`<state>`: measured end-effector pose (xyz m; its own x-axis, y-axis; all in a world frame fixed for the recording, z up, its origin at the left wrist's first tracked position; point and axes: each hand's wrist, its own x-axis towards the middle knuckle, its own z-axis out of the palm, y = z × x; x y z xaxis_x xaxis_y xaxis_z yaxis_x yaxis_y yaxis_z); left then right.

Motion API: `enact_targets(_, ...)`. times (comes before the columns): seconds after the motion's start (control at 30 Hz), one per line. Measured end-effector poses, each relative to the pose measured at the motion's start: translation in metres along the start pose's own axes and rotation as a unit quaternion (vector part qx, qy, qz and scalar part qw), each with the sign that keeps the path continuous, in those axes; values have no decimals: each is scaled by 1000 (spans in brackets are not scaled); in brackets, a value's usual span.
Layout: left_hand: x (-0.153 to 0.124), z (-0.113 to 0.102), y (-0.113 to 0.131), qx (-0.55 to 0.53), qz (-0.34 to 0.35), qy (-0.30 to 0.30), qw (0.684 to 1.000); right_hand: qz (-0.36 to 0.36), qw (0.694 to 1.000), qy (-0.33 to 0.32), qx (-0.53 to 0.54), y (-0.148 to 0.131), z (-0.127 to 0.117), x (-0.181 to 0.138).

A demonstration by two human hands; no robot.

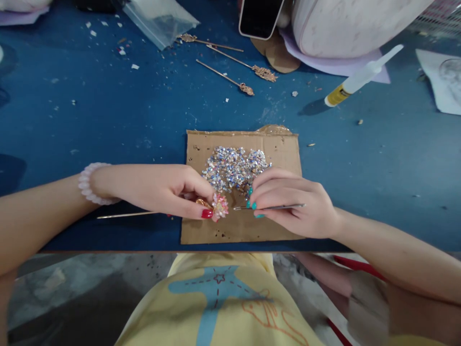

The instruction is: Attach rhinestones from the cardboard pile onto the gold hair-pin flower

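My left hand (176, 192) is closed around a gold hairpin (126, 215), whose long stem points out to the left below my wrist. At the fingertips shows its head, a pink flower (220, 206) of small shiny pieces. Just to the right, my right hand (295, 199) pinches a thin metal tool (284, 207) like a tweezer or dotting pen, its tip close to the flower but apart from it. Beneath both hands lies a cardboard sheet (201, 235) bearing a heap of small glittering rhinestones (230, 166) in silver and blue.
Several gold hairpins (230, 82) lie behind the cardboard, near a clear plastic bag (158, 21). A phone (260, 17), a pale pouch (353, 24) and a glue bottle (360, 79) stand at the back right. White scraps dot the blue table (90, 125).
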<state>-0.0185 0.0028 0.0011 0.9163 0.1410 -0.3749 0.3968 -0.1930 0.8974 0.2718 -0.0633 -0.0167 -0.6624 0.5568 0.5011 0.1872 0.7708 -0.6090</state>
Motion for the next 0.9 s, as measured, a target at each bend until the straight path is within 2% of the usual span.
enact_targets(0.13,-1,1,0,-6,-6,-6,1000,11,1000,17,7,-2,-4,0)
enact_targets(0.3,1,2,3,-6,-17,-6,1000,5,997,77,7,-4,-7,3)
enact_targets(0.4,2,2,6,-4,-14,-1,1000,1,996,92,1,-6,-6,6)
enact_targets(0.67,0,2,7,3,-14,-6,1000,-1,999,45,-16,-13,-5,10)
enact_targets(0.9,1,3,6,-10,-19,-6,1000,5,999,42,-24,-13,-3,8)
